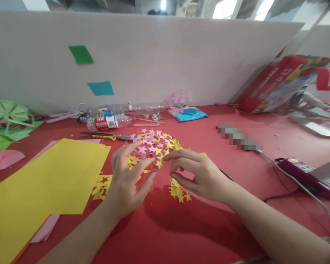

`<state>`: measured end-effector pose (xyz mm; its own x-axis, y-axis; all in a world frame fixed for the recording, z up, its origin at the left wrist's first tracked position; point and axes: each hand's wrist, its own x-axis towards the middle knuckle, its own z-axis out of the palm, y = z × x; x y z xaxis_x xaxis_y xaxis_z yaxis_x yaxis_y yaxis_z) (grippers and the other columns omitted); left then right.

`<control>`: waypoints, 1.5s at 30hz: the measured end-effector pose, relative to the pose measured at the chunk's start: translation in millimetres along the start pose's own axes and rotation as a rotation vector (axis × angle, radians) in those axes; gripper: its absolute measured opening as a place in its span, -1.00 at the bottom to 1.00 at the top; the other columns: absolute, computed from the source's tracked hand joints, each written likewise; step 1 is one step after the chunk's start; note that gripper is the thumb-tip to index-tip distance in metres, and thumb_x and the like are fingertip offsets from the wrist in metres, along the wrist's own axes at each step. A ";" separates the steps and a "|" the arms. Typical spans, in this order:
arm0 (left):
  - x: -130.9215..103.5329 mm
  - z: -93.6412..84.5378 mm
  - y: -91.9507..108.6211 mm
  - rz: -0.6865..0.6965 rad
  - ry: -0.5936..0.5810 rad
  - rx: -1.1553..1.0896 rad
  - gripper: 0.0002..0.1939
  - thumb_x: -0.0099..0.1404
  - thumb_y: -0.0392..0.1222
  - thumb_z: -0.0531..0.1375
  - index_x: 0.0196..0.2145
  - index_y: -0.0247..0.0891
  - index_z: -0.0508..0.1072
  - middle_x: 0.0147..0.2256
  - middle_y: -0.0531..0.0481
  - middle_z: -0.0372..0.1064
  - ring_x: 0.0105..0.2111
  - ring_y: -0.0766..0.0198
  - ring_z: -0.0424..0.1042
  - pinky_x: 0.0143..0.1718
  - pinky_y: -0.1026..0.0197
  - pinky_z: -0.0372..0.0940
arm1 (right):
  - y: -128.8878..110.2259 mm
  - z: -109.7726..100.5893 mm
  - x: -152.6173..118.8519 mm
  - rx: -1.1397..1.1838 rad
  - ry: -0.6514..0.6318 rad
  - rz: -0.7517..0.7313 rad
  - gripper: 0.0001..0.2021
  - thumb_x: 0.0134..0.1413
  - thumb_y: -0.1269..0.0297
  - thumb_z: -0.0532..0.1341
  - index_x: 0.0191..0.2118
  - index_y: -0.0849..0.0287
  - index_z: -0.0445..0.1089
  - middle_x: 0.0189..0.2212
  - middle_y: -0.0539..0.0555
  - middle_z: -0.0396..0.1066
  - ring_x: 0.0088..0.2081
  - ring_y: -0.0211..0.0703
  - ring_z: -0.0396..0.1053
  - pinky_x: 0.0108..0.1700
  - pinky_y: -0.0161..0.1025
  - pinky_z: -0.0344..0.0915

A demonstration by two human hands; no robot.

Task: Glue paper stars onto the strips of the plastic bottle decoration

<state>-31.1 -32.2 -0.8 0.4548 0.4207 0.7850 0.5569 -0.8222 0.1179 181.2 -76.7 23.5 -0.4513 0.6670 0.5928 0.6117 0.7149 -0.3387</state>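
Observation:
A clear plastic bottle piece covered with pink and yellow paper stars (151, 141) lies in front of me on the red table. My left hand (129, 174) is at its near left side, fingers bent and apart. From the right, my right hand (196, 172) reaches toward the same piece with curved fingers, a gap between thumb and forefinger. Whether any fingertip touches the stars, I cannot tell. Below the right fingers sits a small pile of loose yellow stars (177, 190). Yellow paper scraps (100, 189) with a red star lie beside my left wrist.
Yellow paper sheets (57, 176) cover the left side. Behind are a utility knife (99, 135), a labelled plastic bottle (107, 123) and a blue wipes packet (189, 113). A purple box (299, 172), a cable (299, 183) and a red carton (275, 84) stand right. A white partition (159, 58) rises behind.

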 end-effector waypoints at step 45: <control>-9.8 9.7 5.3 -0.148 -0.083 -0.198 -0.79 0.16 -0.39 0.19 -0.24 -0.18 0.45 0.14 -0.14 0.05 0.13 -0.01 0.13 0.12 -0.15 0.13 | -4.2 34.0 0.0 -0.201 0.107 -0.097 -0.82 0.14 0.59 0.08 -0.34 0.26 0.39 -0.50 0.06 0.37 -0.51 -0.26 0.18 -0.45 -0.32 0.15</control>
<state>-25.8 -37.0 -13.7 0.4387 0.5656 0.6983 0.4788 -0.8047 0.3510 156.6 -72.5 0.0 -0.4492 0.5632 0.6935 0.6905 0.7114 -0.1305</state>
